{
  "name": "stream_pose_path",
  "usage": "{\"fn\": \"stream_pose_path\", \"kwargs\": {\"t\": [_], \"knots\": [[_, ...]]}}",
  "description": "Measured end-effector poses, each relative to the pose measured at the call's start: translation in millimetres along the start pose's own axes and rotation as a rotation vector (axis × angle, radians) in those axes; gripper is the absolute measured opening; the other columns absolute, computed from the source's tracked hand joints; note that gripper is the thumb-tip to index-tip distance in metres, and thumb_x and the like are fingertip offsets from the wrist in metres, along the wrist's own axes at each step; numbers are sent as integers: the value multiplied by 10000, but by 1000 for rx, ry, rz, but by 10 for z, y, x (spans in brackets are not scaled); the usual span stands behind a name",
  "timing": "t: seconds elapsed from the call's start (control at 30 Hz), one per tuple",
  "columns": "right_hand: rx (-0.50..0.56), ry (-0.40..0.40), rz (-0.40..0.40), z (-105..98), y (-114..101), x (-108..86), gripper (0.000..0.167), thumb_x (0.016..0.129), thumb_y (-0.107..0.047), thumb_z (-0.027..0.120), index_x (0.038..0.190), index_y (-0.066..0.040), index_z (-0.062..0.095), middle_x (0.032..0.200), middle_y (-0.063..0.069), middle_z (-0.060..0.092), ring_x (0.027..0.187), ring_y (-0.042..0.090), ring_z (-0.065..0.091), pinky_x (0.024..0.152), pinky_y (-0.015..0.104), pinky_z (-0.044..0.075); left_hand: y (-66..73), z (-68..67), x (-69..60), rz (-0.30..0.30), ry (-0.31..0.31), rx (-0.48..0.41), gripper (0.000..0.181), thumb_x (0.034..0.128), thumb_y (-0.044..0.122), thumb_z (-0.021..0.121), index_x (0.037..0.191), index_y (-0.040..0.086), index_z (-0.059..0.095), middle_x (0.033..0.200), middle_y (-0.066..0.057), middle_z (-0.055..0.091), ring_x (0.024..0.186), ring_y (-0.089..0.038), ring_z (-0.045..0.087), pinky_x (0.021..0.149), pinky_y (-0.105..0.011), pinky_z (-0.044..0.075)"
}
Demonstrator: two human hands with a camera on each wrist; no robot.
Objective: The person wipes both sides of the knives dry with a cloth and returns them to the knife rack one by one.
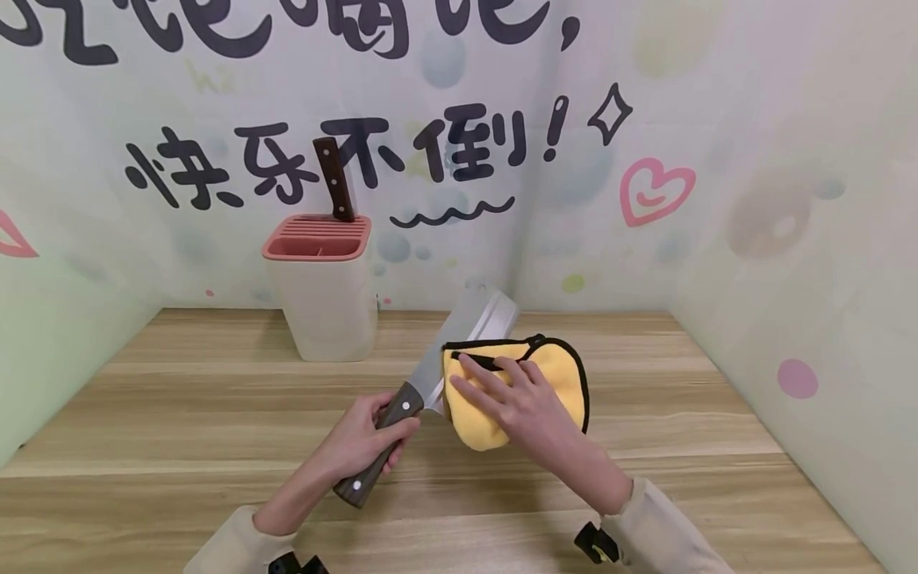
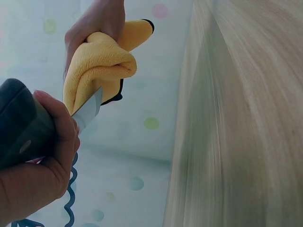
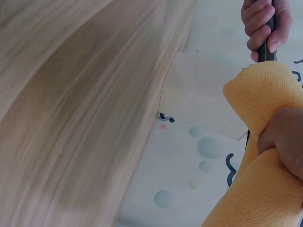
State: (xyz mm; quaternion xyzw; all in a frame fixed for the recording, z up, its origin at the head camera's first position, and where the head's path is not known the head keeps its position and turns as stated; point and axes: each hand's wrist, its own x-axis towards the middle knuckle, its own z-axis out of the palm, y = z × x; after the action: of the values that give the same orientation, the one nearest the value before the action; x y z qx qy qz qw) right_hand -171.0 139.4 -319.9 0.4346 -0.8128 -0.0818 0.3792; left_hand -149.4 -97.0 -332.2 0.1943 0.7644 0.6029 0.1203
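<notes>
My left hand grips the dark wooden handle of a cleaver, held above the table with its broad blade tilted up and away. In my right hand is a yellow plush cloth with black edging. The cloth lies folded against the blade's right side and hides part of it. The left wrist view shows a piece of bare blade just below the fold of the cloth. From the right wrist, the thumb presses into the cloth, while the blade is hidden behind it.
A white knife holder with a pink slotted top stands at the back left of the wooden table. One brown-handled knife stands upright in its slots. A printed backdrop rises behind the table and along both sides.
</notes>
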Motion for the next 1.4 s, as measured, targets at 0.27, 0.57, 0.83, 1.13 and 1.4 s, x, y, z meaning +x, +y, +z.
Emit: {"fn": "stream_pose_path", "kwargs": {"t": [0.27,0.57,0.83,1.13,1.4], "knots": [[19,14,-76,5,-26,-20,525,775,-12,546,1262,-203,499,1319,16,453,946,250,499,712,362,461,-9,-9,-3,-2,8,-13,290,884,180,554,976,-80,468,567,-41,500,409,-89,476,373,-244,451],[71,-2,-107,-8,-30,-55,528,782,-21,549,1271,-212,491,1338,4,431,979,250,485,742,357,447,-4,-18,-7,0,12,-26,264,886,172,549,907,-77,464,574,-40,498,408,-84,474,373,-239,448],[70,27,-102,7,24,-69,528,772,-9,522,1263,-201,498,1327,11,448,946,249,494,720,357,448,-2,-23,-11,4,13,-22,272,886,182,551,904,-75,463,579,-38,500,409,-79,474,373,-234,445],[119,-9,8,34,131,-90,762,601,29,744,1282,-190,481,1319,23,460,959,250,489,705,353,428,-20,-26,-9,26,-2,-28,251,888,157,544,891,-79,459,580,-42,496,410,-76,474,367,-235,443],[107,0,122,66,248,-67,747,596,62,735,1264,-176,500,1311,30,469,965,262,504,649,353,411,-25,-26,-10,72,-32,-35,231,892,124,533,894,-96,462,575,-43,487,410,-69,472,359,-244,444]]}}
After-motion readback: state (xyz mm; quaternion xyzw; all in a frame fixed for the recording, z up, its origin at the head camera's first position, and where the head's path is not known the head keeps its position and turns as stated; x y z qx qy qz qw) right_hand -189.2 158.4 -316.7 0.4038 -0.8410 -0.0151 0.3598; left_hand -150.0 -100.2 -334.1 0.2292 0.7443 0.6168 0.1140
